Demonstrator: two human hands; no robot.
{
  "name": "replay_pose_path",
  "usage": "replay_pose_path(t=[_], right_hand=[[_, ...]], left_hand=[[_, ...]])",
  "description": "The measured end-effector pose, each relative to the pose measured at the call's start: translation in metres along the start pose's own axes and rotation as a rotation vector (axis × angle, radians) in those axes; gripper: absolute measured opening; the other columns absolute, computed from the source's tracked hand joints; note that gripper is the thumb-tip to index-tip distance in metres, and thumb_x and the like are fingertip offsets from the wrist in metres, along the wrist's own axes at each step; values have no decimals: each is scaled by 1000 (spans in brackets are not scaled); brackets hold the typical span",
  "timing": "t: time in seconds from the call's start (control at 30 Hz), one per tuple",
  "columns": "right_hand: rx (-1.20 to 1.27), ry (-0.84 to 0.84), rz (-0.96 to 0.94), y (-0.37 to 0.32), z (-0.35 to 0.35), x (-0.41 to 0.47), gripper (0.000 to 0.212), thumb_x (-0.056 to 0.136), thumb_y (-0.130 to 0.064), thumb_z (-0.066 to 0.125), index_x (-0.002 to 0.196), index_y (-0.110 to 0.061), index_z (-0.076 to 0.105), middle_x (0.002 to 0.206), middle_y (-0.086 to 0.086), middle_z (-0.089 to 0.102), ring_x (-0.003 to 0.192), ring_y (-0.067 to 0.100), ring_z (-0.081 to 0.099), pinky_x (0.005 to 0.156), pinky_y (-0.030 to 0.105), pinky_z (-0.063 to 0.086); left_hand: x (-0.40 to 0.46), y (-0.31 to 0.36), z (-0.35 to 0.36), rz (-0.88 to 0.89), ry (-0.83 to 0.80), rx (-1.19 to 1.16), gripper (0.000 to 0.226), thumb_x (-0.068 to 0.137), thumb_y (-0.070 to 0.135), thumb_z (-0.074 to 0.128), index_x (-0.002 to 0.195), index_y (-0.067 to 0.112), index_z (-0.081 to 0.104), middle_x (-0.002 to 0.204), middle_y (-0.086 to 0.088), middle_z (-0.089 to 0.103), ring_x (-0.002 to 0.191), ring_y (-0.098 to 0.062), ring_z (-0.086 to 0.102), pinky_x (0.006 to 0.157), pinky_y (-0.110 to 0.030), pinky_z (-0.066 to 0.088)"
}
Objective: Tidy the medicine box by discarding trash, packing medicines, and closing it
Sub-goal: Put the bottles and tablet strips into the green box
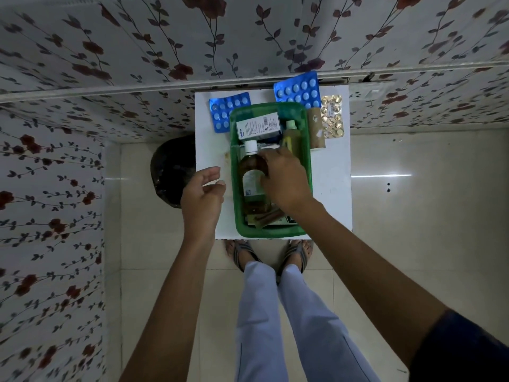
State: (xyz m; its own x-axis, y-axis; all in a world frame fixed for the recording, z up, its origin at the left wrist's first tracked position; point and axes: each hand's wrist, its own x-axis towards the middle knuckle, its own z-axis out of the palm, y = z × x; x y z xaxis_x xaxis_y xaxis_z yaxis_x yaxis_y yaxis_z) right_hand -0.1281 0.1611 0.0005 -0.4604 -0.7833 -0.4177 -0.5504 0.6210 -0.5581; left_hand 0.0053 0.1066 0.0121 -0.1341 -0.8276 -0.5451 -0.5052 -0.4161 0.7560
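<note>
A green box (308,150) sat open on a small white table (333,186). Inside it lay a brown bottle (252,172) with a white cap, a white carton (258,126) and a yellow bottle (291,139). The right hand (285,180) was down inside the box, its fingers bent beside the brown bottle and touching it. I could not tell if it really held the bottle. The left hand (202,197) was just left of the box, over the table edge, half open and holding nothing. Two blue pill sheets (224,108) (298,88) lay by the far end of the box. A gold pill sheet (332,115) and a brown roll (316,128) lay on the right. A dark bin (172,169) stood on the floor, left of the table.
</note>
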Motion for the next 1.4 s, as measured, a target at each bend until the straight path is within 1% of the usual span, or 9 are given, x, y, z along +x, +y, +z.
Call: replay_pose_path(t=[0.23, 0.37, 0.5, 0.67, 0.77, 0.87, 1.0, 1.23, 1.4], right_hand=[[-95, -122, -22, -2, 17, -24, 79, 76, 12, 55, 143, -14, 24, 131, 24, 40, 92, 42, 60, 70, 37, 48], [-217, -114, -29, -5, 19, -24, 69, 78, 10, 53, 138, -9, 26, 127, 25, 42, 87, 42, 62, 61, 36, 43], [-255, -155, -110, -3, -7, -5, 53, 84, -4, 55, 134, -8, 39, 118, 21, 57, 100, 36, 60, 78, 38, 50], [202, 257, 43, 18, -72, 22, 24, 87, -10, 56, 108, -11, 66, 98, 4, 70, 86, 17, 65, 81, 25, 51], [179, 309, 267, 53, -93, 43, 25, 85, -14, 57, 107, -10, 67, 104, 10, 72, 94, 24, 67, 88, 30, 50], [133, 164, 419, 78, -93, 61, 30, 82, -26, 62, 108, -12, 66, 111, 12, 70, 100, 30, 65, 94, 39, 50], [14, 113, 409, 79, -81, 77, 40, 82, -36, 62, 114, -13, 61, 112, 12, 68, 101, 29, 63, 79, 27, 41], [-178, 23, 381, 73, -52, 87, 61, 82, -33, 65, 131, -11, 36, 113, 18, 63, 100, 35, 62, 81, 39, 51], [11, 321, 357, 54, -80, 56, 52, 82, -26, 63, 125, -9, 39, 100, 17, 70, 85, 36, 65, 67, 33, 44]], left_hand=[[6, 0, 17, 62, -105, 175, 33, 83, 7, 61, 115, 13, 63, 92, 3, 62, 82, -19, 60, 84, -37, 53], [6, 2, 17, 75, -105, 207, 32, 82, 5, 62, 113, 11, 64, 91, 3, 61, 80, -20, 61, 82, -33, 53], [11, 5, 11, 29, -148, 187, 20, 88, 16, 57, 106, 14, 65, 96, -5, 64, 86, -22, 62, 71, -34, 55], [47, 22, 4, 125, -55, 169, 18, 91, 22, 49, 101, 18, 64, 87, -1, 64, 78, -18, 61, 77, -40, 54], [81, 37, 12, 251, -55, 254, 22, 90, 22, 51, 105, 15, 64, 99, -5, 68, 95, -25, 63, 88, -42, 52], [114, 50, 25, 364, -91, 395, 24, 90, 14, 50, 109, 7, 63, 113, -13, 66, 98, -23, 61, 82, -27, 45], [151, 58, 40, 387, -138, 504, 24, 86, 7, 55, 109, 7, 63, 115, -15, 64, 90, -21, 59, 77, -25, 42], [177, 48, 46, 444, -126, 868, 46, 77, 15, 69, 120, 7, 57, 124, -19, 58, 114, -37, 49, 94, -44, 41], [182, 45, 48, 495, -138, 967, 55, 77, 23, 69, 127, 10, 49, 131, -17, 51, 121, -37, 42, 96, -48, 38]])
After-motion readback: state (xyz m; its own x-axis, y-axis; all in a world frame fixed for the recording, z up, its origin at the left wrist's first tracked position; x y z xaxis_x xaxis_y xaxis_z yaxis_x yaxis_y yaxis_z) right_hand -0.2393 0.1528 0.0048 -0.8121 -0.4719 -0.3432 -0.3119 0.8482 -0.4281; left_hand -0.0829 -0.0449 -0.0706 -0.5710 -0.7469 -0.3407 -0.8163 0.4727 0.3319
